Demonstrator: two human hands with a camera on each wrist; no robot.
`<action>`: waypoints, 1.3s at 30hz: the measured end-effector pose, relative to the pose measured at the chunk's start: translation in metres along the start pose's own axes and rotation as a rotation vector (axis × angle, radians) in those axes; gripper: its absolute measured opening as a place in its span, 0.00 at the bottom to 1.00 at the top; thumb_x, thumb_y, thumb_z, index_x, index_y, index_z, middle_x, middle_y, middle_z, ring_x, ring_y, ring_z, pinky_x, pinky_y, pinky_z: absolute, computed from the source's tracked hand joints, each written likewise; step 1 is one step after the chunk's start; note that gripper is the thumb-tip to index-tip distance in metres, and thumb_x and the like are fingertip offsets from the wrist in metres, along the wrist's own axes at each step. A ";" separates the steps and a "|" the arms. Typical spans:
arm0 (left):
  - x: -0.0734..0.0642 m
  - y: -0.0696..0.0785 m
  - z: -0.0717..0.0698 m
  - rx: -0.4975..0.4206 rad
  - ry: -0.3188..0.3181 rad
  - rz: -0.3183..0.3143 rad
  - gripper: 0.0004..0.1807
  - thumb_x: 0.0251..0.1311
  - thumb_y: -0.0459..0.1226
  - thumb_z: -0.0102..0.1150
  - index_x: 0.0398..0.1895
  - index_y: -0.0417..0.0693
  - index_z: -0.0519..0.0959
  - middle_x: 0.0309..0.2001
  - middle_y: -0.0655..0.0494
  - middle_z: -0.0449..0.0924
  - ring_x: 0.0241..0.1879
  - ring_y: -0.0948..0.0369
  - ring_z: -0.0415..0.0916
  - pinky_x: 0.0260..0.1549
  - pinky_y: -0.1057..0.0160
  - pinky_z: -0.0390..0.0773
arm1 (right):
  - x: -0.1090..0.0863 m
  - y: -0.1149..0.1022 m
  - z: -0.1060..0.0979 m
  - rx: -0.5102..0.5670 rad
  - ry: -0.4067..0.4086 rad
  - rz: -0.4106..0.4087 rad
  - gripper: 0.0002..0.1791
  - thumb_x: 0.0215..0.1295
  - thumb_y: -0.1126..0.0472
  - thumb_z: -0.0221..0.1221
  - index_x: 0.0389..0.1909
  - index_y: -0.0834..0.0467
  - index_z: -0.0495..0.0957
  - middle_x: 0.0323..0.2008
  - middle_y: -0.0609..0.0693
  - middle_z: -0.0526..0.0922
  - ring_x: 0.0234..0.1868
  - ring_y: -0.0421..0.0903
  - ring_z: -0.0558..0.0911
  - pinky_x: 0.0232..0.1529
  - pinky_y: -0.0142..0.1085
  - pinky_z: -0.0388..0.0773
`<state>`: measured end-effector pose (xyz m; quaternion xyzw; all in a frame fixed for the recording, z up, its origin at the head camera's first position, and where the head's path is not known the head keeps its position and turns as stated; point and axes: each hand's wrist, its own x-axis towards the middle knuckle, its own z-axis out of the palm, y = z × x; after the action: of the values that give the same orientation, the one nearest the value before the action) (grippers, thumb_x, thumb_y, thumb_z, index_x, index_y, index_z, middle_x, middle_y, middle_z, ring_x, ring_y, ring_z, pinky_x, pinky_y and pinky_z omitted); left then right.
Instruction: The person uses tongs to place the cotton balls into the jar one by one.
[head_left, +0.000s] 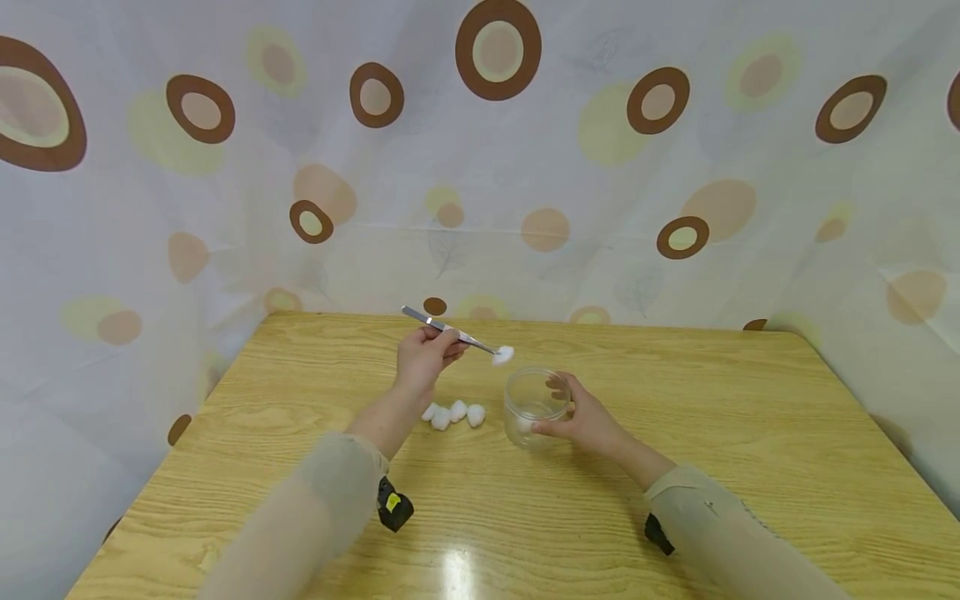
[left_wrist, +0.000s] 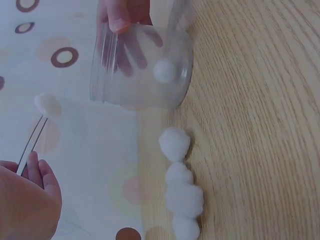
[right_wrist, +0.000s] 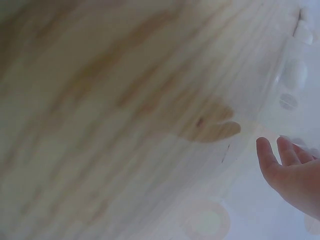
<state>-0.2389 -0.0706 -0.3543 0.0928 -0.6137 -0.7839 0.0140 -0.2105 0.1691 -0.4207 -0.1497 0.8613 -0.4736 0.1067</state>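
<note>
My left hand [head_left: 426, 360] pinches a pair of metal tweezers [head_left: 442, 326], their tips gripping a white cotton ball [head_left: 503, 355] above the table, just left of and higher than the jar. In the left wrist view, this cotton ball [left_wrist: 48, 105] sits at the ends of both tweezer arms. My right hand [head_left: 588, 418] holds a clear jar [head_left: 537, 375] by its right side, thumb in front and fingers behind. Inside, near the jar's bottom, lies another cotton ball [left_wrist: 165, 70]. The right wrist view shows my right hand [right_wrist: 295, 180] at its edge, partly cut off.
Several more cotton balls [head_left: 476, 415] lie in a loose row on the wooden table [head_left: 712, 392], left of the jar and beside my left forearm. A patterned curtain [head_left: 495, 150] hangs behind the table's back edge and along both sides.
</note>
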 end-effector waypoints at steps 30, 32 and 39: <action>-0.012 -0.025 0.035 0.092 -0.129 0.032 0.02 0.59 0.31 0.55 0.32 0.40 0.73 0.21 0.61 0.79 0.27 0.67 0.79 0.44 0.62 0.82 | -0.001 0.000 0.000 0.036 0.005 0.008 0.47 0.54 0.51 0.67 0.68 0.60 0.51 0.66 0.65 0.60 0.65 0.62 0.63 0.59 0.54 0.70; -0.013 -0.026 0.035 0.096 -0.133 0.036 0.02 0.59 0.31 0.55 0.33 0.40 0.73 0.21 0.62 0.79 0.26 0.67 0.79 0.44 0.62 0.82 | -0.001 0.000 0.000 0.029 0.007 0.015 0.48 0.54 0.51 0.67 0.68 0.60 0.50 0.66 0.65 0.60 0.63 0.62 0.66 0.56 0.51 0.72; -0.011 -0.026 0.032 0.089 -0.116 0.051 0.04 0.57 0.31 0.56 0.34 0.39 0.73 0.22 0.62 0.79 0.26 0.68 0.79 0.44 0.62 0.82 | -0.001 0.000 0.001 0.003 0.012 0.000 0.48 0.54 0.50 0.67 0.68 0.62 0.50 0.67 0.65 0.59 0.67 0.62 0.61 0.62 0.57 0.65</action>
<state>-0.2305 -0.0319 -0.3709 0.0320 -0.6500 -0.7593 -0.0061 -0.2095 0.1685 -0.4211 -0.1467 0.8613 -0.4758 0.1017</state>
